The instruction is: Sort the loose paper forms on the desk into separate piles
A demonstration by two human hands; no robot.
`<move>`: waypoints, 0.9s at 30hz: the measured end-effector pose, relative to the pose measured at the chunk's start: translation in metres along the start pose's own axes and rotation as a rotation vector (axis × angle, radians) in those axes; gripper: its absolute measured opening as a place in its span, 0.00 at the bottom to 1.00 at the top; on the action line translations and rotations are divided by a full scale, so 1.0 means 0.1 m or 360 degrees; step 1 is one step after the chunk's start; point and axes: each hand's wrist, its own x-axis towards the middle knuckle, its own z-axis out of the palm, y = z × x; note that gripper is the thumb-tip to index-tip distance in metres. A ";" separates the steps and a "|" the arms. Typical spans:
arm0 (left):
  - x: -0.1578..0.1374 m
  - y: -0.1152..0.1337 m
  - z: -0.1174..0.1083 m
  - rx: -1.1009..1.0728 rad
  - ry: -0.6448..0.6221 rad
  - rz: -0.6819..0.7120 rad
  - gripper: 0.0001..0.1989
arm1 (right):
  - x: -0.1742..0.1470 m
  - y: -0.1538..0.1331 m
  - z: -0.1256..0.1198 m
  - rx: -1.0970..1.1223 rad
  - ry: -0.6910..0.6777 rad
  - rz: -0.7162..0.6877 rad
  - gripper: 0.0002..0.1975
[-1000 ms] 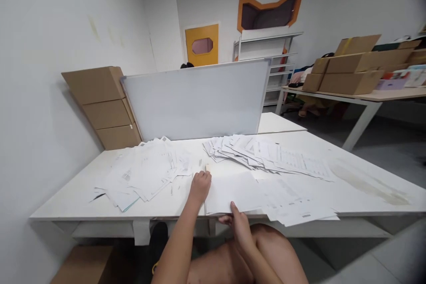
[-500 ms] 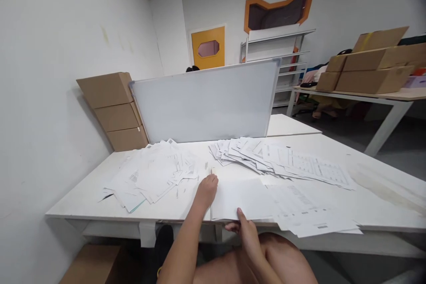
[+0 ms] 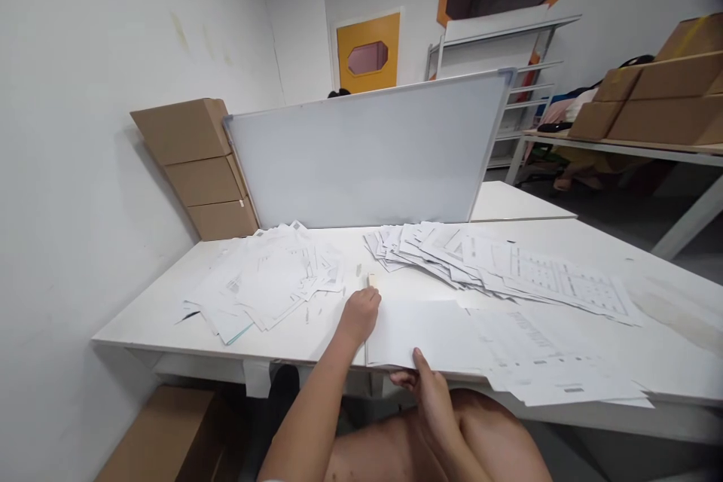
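Observation:
My left hand [image 3: 361,314] is closed around a small pale block [image 3: 371,281], whose end sticks out beyond the fingers; its kind is unclear. That hand rests at the left edge of a blank white sheet of paper [image 3: 421,331] lying near the table's front edge. With the thumb on top and the fingers below, my right hand [image 3: 425,384] pinches the sheet's near edge. Printed sheets [image 3: 542,358] spread out to the right of the blank one, partly overhanging the table edge.
Loose papers [image 3: 271,279] lie heaped on the left of the white table [image 3: 147,324]. A fanned paper stack [image 3: 452,256] lies behind the blank sheet. A whiteboard [image 3: 361,154] stands at the back, beside stacked cardboard boxes [image 3: 206,173]. More boxes [image 3: 666,109] sit on another table.
The camera view has tilted down and shifted slightly left. Both hands keep nearly the same places on the sheet, with the small block still in the left one.

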 end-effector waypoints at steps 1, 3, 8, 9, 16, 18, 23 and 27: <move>0.01 0.01 -0.01 0.0013 -0.0012 0.0000 0.12 | 0.00 0.01 -0.01 -0.0003 0.0005 -0.0002 0.31; 0.02 0.01 -0.02 0.0027 -0.0035 0.0000 0.12 | 0.00 0.02 -0.01 0.0003 0.0021 -0.0007 0.30; 0.03 0.00 -0.01 0.0059 -0.0084 0.0032 0.11 | -0.01 0.01 -0.02 0.0005 0.0031 -0.0012 0.28; 0.03 0.00 0.00 0.0060 -0.0088 0.0037 0.11 | -0.01 0.01 -0.02 0.0003 0.0030 -0.0012 0.28; 0.01 -0.01 -0.01 0.0057 -0.0134 0.0059 0.12 | -0.02 0.02 -0.03 0.0002 0.0028 -0.0018 0.27; 0.04 -0.01 -0.02 0.0049 -0.0183 0.0082 0.12 | -0.01 0.02 -0.02 0.0026 0.0054 -0.0018 0.28; 0.09 -0.01 -0.08 0.0025 -0.0276 0.0097 0.12 | 0.01 0.00 0.01 0.0100 0.0070 0.0003 0.27; 0.09 -0.01 -0.16 -0.0070 -0.0327 0.0059 0.13 | -0.02 -0.07 0.05 0.0095 0.0067 -0.0017 0.24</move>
